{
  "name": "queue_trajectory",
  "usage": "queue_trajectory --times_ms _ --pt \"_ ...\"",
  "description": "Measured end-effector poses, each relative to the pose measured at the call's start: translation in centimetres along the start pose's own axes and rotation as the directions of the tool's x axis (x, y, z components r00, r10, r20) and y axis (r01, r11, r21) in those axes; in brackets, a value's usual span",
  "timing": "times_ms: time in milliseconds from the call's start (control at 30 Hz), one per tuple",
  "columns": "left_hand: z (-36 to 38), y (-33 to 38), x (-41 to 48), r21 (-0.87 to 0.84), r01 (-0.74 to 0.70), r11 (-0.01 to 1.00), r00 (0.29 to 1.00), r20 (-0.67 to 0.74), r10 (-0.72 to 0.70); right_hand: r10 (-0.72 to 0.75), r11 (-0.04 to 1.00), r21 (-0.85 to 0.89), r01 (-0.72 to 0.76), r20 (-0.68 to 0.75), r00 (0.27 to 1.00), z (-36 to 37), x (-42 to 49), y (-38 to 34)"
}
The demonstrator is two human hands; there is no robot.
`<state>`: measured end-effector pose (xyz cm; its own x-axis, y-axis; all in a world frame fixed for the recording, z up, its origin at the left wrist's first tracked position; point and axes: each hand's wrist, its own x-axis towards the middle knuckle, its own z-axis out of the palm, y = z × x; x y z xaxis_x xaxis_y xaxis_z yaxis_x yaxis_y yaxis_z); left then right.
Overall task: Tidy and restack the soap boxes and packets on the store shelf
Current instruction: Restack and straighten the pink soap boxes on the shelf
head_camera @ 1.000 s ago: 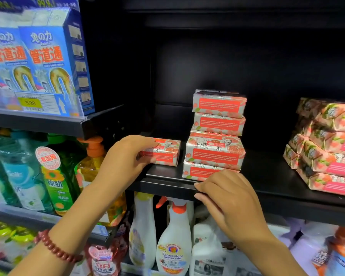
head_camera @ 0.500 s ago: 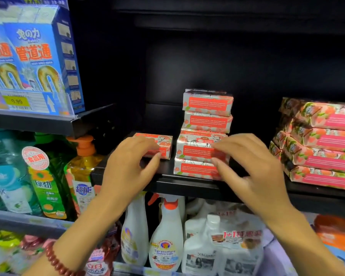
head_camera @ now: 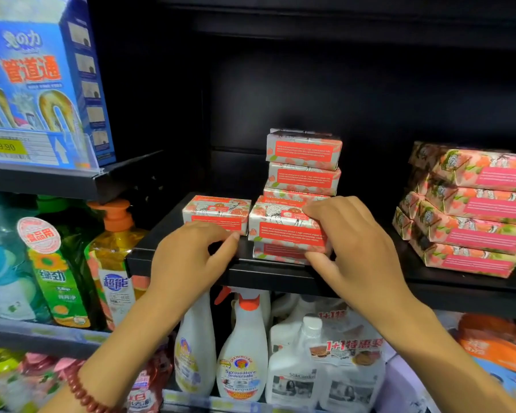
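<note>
A stack of red and white soap boxes (head_camera: 303, 150) stands on the black shelf (head_camera: 265, 275). My right hand (head_camera: 352, 242) grips the large soap box (head_camera: 280, 225) low in that stack, fingers on its top right and thumb under its lower right corner. A single soap box (head_camera: 216, 211) lies just left of the stack. My left hand (head_camera: 191, 257) rests at the shelf edge, with its fingertips and thumb touching the lower front of that single box. Pink soap packets (head_camera: 471, 204) are piled at the right of the same shelf.
Blue drain-cleaner boxes (head_camera: 42, 79) stand on a higher shelf at the left. Dish-soap bottles (head_camera: 54, 263) fill the shelf below them. White spray bottles (head_camera: 242, 347) and jugs (head_camera: 298, 362) stand under the soap shelf. Dark bare shelf lies between the stack and the packets.
My right hand rose from the shelf edge to the stack and took hold of the large box. My left hand slid from the top of the single box down to its front.
</note>
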<state>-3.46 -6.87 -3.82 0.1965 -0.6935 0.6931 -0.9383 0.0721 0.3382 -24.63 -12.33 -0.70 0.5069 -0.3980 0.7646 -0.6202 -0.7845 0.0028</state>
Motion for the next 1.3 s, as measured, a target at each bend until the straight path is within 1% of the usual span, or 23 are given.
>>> queue_trajectory --times_ms 67,100,133,200,267,333,367,400,433,467,500,533,600,633,733,833,867,933,1033,1100,1167,1233,1300 --pt "-0.3 0.0 0.0 -0.094 0.023 0.995 1.0 -0.005 -0.023 -0.027 1.0 0.011 0.027 -0.033 0.999 0.0 -0.3 -0.1" --pt "-0.4 0.0 0.0 -0.193 0.045 0.98 0.999 -0.014 -0.048 -0.043 0.999 0.015 0.044 -0.055 0.998 0.0 -0.4 -0.2" --pt "-0.7 0.1 0.1 -0.318 0.07 0.945 0.996 -0.029 -0.084 -0.066 0.998 0.014 0.067 -0.081 0.995 0.0 -0.5 -0.3" --pt "-1.5 0.6 0.6 -0.554 0.128 0.823 0.985 -0.025 -0.17 -0.125 0.992 -0.011 0.125 -0.146 0.981 0.2 -0.5 -0.7" --pt "-2.4 1.2 1.2 -0.697 0.239 0.676 0.969 0.126 -0.213 -0.188 0.982 -0.035 0.185 -0.228 0.955 0.5 -0.2 -1.3" --pt "-3.2 1.4 1.6 -0.72 0.348 0.601 0.932 0.336 -0.137 -0.233 0.972 -0.037 0.233 -0.299 0.925 0.7 0.2 -2.1" --pt "-3.5 1.5 1.7 -0.74 0.382 0.554 0.909 0.408 -0.082 -0.243 0.969 -0.034 0.245 -0.316 0.917 0.8 0.4 -2.5" --pt "-3.8 1.5 1.9 -0.771 0.419 0.48 0.89 0.453 -0.049 -0.247 0.968 -0.03 0.25 -0.314 0.917 0.8 0.7 -2.8" --pt "-3.9 1.4 2.0 -0.797 0.435 0.418 0.885 0.464 -0.036 -0.249 0.967 -0.026 0.253 -0.3 0.921 0.9 0.9 -3.0" --pt "-4.0 1.3 2.1 -0.82 0.422 0.387 0.896 0.442 -0.041 -0.25 0.967 -0.023 0.253 -0.277 0.928 0.9 1.1 -3.0" --pt "-4.0 1.1 2.2 -0.835 0.374 0.404 0.921 0.387 -0.054 -0.24 0.969 -0.008 0.246 -0.243 0.94 0.8 1.2 -3.1" --pt "-3.9 1.0 2.1 -0.836 0.303 0.456 0.949 0.308 -0.067 -0.219 0.973 0.032 0.23 -0.203 0.954 0.7 1.3 -3.1" --pt "-3.8 0.8 2.1 -0.777 0.129 0.617 0.991 0.121 -0.055 -0.14 0.972 0.169 0.161 -0.127 0.982 0.0 1.6 -3.1" --pt "-3.7 0.8 2.0 -0.749 0.063 0.66 0.998 0.063 -0.024 -0.089 0.966 0.234 0.11 -0.1 0.991 -0.4 1.9 -3.1" --pt "-3.5 0.8 1.8 -0.751 -0.055 0.658 0.995 0.015 0.099 0.011 0.944 0.33 -0.011 0.001 1.0 -1.6 2.8 -2.6" --pt "-3.6 1.0 2.2 -0.742 -0.154 0.653 0.975 -0.009 0.22 -0.031 0.952 0.307 0.0 0.094 0.995 -2.2 3.4 -1.9" --pt "-3.6 1.1 2.5 -0.743 -0.166 0.648 0.972 -0.011 0.236 -0.05 0.965 0.262 0.028 0.075 0.996 -2.2 3.5 -1.8" --pt "-3.7 1.2 3.1 -0.76 -0.144 0.633 0.974 0.004 0.226 -0.071 0.985 0.157 0.076 -0.041 0.997 -2.2 3.4 -2.1" --pt "-3.8 1.2 3.4 -0.818 -0.002 0.575 0.984 0.102 0.148 -0.124 0.989 0.051 0.138 -0.22 0.968 -2.0 2.9 -2.4" --pt "-3.9 1.2 3.4 -0.835 0.069 0.546 0.974 0.176 0.146 -0.185 0.983 -0.04 0.181 -0.28 0.942 -1.8 2.6 -2.4" --pt "-4.1 1.3 3.5 -0.816 0.053 0.576 0.963 0.195 0.187 -0.232 0.972 -0.11 0.208 -0.287 0.929 -1.5 2.5 -2.4" --pt "-4.3 1.4 3.7 -0.78 -0.003 0.625 0.966 0.16 0.205 -0.25 0.965 -0.142 0.219 -0.272 0.929 -1.4 2.7 -2.5" --pt "-4.3 1.4 3.8 -0.751 -0.07 0.657 0.971 0.099 0.217 -0.222 0.972 -0.12 0.202 -0.184 0.958 -1.5 3.0 -2.4"
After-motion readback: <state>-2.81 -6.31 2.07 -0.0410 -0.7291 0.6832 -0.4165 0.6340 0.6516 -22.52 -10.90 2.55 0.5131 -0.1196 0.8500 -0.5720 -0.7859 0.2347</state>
